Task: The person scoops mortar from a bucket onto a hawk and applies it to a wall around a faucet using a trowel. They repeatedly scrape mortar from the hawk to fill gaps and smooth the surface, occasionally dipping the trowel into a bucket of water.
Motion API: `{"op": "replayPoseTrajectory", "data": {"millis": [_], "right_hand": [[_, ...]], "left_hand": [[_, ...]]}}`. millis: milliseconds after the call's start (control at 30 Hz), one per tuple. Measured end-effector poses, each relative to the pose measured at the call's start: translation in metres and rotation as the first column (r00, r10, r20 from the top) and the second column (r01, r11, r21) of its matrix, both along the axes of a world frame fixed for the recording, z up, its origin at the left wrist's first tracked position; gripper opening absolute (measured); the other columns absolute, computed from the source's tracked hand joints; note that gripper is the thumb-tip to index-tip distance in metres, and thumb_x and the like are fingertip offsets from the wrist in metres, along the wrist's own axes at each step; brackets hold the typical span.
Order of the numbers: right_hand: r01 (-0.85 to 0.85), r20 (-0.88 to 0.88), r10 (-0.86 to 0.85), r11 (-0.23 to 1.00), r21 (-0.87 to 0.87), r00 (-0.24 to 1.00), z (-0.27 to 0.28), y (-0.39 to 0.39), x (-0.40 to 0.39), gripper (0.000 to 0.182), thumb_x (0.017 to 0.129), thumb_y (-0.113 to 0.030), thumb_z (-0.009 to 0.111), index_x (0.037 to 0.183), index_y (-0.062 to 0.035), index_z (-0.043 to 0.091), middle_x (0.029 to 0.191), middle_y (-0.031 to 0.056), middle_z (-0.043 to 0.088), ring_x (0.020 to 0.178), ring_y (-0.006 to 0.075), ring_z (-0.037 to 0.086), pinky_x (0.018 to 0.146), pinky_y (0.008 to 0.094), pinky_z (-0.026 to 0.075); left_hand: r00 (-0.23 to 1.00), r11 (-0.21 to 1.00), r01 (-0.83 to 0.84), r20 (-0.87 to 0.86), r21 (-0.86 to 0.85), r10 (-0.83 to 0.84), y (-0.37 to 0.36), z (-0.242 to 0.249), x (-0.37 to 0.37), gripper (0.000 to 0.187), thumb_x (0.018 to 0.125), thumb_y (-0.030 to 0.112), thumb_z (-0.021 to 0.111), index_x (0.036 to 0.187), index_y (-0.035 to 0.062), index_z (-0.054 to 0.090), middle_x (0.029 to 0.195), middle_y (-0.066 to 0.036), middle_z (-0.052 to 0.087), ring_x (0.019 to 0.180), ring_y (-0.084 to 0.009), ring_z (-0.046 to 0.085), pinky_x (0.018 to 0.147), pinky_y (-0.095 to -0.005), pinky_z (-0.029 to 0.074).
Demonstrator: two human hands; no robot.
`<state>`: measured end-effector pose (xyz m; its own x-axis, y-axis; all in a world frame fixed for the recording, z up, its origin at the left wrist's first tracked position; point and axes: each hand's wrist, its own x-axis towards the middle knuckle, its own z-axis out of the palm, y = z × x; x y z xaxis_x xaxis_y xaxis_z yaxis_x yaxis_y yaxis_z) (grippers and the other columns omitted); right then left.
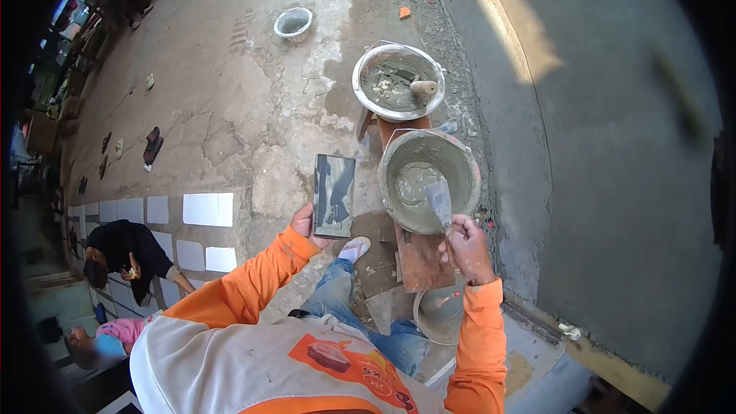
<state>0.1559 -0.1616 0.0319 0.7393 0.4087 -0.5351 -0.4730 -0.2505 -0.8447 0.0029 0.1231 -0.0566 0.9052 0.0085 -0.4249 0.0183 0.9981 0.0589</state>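
My left hand [304,222] grips a dark rectangular tile [334,195], its face smeared with grey paste. In my right hand [468,248], the fingers close round the handle of a putty knife [439,201], whose blade is over the near bucket [469,207]. Wet grey mortar [415,182] lies in the bottom of this bucket. Just beyond it, a second bucket [359,90] holds more mortar and a trowel with a wooden handle [423,87]. A reddish wooden plank [426,261] runs beneath the buckets.
A plastered wall [613,153] rises at the right. A small bucket [294,24] stands farther off, and a basin [429,322] sits by my legs. At the left, two people are near white sheets [208,209] on the ground, with footwear [152,147] beyond.
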Motion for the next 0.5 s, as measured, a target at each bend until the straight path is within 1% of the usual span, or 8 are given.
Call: {"op": "replayPoseTrajectory", "data": {"millis": [100,133,200,267,300,367,467,500], "right_hand": [[-0.17,0.403,0.237,0.966,-0.197,0.884,-0.012,0.107,0.09,0.029,0.081,-0.008,0.05,0.107,0.003,0.053,0.082,0.0161,0.059,0.065,0.0194,0.06,0.059,0.0295,0.049],[-0.21,0.541,0.365,0.921,-0.327,0.758,-0.028,0.14,0.118,0.029,0.08,-0.009,0.052,0.106,0.0028,0.055,0.086,0.0193,0.06,0.069,0.0244,0.062,0.066,0.033,0.051],[-0.036,0.712,0.538,0.808,-0.588,0.451,-0.062,0.202,0.158,0.029,0.078,-0.011,0.054,0.103,0.002,0.058,0.093,0.0222,0.06,0.082,0.0324,0.061,0.077,0.039,0.048],[-0.088,0.488,0.76,0.573,-0.815,0.429,-0.074,0.252,0.188,0.03,0.078,-0.013,0.055,0.104,0.0002,0.059,0.097,0.0215,0.06,0.095,0.033,0.058,0.079,0.0395,0.048],[-0.089,0.489,0.767,0.569,-0.818,0.415,-0.08,0.27,0.199,0.03,0.078,-0.013,0.055,0.104,0.0002,0.059,0.097,0.0215,0.06,0.095,0.033,0.058,0.079,0.0395,0.048],[-0.098,0.295,0.713,0.455,-0.885,0.636,-0.093,0.3,0.213,0.026,0.076,-0.012,0.055,0.097,0.0016,0.062,0.1,0.0238,0.059,0.095,0.0338,0.059,0.083,0.0386,0.046],[-0.096,0.261,0.779,0.379,-0.92,0.571,-0.15,0.311,0.245,0.022,0.076,-0.015,0.055,0.087,0.0003,0.066,0.096,0.0239,0.061,0.092,0.033,0.06,0.079,0.0378,0.047],[-0.126,0.18,0.871,0.264,-0.956,0.457,-0.129,0.318,0.237,0.024,0.078,-0.019,0.053,0.079,0.0001,0.067,0.089,0.0222,0.063,0.087,0.0325,0.062,0.074,0.0367,0.049]], "left_hand": [[0.995,0.995,-0.098,-0.021,0.011,0.098,0.026,-0.033,-0.023,0.037,0.082,0.026,0.051,0.111,0.0026,0.052,0.106,-0.014,0.059,0.097,-0.0293,0.057,0.088,-0.0466,0.044],[0.99,0.992,-0.127,-0.052,0.015,0.128,0.031,-0.044,-0.033,0.037,0.082,0.026,0.051,0.111,0.0025,0.052,0.106,-0.014,0.059,0.097,-0.0293,0.057,0.088,-0.0467,0.043],[0.976,0.981,-0.194,-0.1,0.012,0.194,0.035,-0.052,-0.056,0.036,0.083,0.025,0.05,0.11,0.0015,0.052,0.106,-0.014,0.059,0.097,-0.0295,0.057,0.088,-0.0468,0.043],[0.972,0.973,-0.229,-0.055,0.019,0.23,0.042,-0.077,-0.086,0.04,0.083,0.025,0.052,0.113,-0.001,0.05,0.111,-0.016,0.057,0.101,-0.03,0.056,0.091,-0.0479,0.041],[0.969,0.97,-0.242,-0.048,0.014,0.243,0.044,-0.088,-0.1,0.04,0.083,0.025,0.052,0.113,-0.001,0.05,0.111,-0.016,0.057,0.101,-0.03,0.056,0.091,-0.0479,0.041],[0.926,0.95,-0.309,-0.211,0.052,0.313,0.049,-0.105,-0.13,0.039,0.084,0.026,0.05,0.112,-0.0008,0.051,0.109,-0.016,0.059,0.099,-0.0299,0.057,0.091,-0.0468,0.042],[0.899,0.932,-0.354,-0.247,0.076,0.362,0.056,-0.121,-0.16,0.038,0.085,0.027,0.047,0.112,-0.0002,0.052,0.108,-0.015,0.059,0.099,-0.0297,0.057,0.09,-0.046,0.042],[0.874,0.921,-0.38,-0.292,0.085,0.388,0.057,-0.124,-0.166,0.037,0.085,0.026,0.045,0.111,-0.0002,0.052,0.107,-0.015,0.06,0.098,-0.0293,0.057,0.089,-0.046,0.043]]}}
